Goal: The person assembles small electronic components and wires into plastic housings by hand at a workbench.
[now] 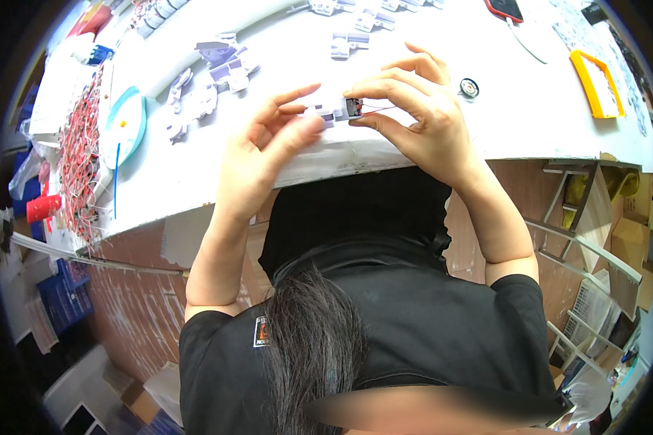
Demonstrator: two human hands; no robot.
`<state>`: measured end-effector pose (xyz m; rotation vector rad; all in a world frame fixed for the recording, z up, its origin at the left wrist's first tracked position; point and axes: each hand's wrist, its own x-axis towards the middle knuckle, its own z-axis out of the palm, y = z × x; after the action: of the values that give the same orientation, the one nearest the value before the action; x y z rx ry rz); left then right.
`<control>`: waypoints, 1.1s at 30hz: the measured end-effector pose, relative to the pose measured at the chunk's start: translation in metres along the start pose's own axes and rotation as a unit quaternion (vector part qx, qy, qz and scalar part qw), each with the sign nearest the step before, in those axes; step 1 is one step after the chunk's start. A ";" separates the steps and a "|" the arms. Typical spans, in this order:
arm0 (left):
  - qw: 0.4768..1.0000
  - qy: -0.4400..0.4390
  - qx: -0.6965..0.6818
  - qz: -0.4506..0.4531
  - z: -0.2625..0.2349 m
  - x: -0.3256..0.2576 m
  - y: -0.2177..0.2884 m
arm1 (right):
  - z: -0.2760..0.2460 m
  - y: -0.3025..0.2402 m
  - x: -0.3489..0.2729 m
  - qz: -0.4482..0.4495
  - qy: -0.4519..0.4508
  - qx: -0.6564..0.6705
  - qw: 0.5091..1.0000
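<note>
Both hands meet just above the near edge of the white table (486,138), sharing 1 small part between them. The right hand (421,116) pinches a small dark component (353,108) between thumb and forefinger, its other fingers curled over the top; 2 thin red wires (379,109) appear to run from the part back under the palm, though they are too fine to be sure. The left hand (265,156) has its fingers narrowed onto a small white and lilac piece (322,112) that touches the dark component on its left side. Toward the far edge lie scattered white and lilac paper pieces (225,61). At the left edge sits a heap of red and white wires (80,156), with a light blue dish (127,123) just beside it. A small round black disc (469,88) lies near the right hand, and a yellow tray (595,83) sits toward the right edge.
</note>
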<state>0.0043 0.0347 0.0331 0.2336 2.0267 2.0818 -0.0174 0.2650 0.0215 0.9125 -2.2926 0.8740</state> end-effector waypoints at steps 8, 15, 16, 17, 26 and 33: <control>0.902 0.027 0.332 0.275 -0.002 0.000 -0.001 | 0.000 -0.002 0.001 0.027 -0.035 0.059 0.997; 0.890 0.034 0.338 0.304 -0.001 -0.001 0.001 | -0.002 -0.013 0.002 0.095 -0.068 0.145 0.983; 0.891 0.036 0.337 0.301 -0.001 -0.002 0.001 | -0.003 -0.012 0.002 0.096 -0.067 0.144 0.983; 0.892 0.038 0.338 0.297 -0.001 -0.002 0.001 | -0.003 -0.011 0.003 0.100 -0.072 0.154 0.980; 0.878 0.031 0.371 0.300 -0.002 0.001 0.007 | 0.007 -0.014 -0.002 0.095 -0.052 0.148 0.983; 0.877 0.014 0.368 0.308 -0.009 0.000 0.006 | 0.007 -0.012 0.000 0.048 -0.016 0.085 0.995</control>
<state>0.0012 0.0264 0.0388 1.1006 2.9567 1.4166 -0.0097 0.2528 0.0212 0.8994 -2.3331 1.1174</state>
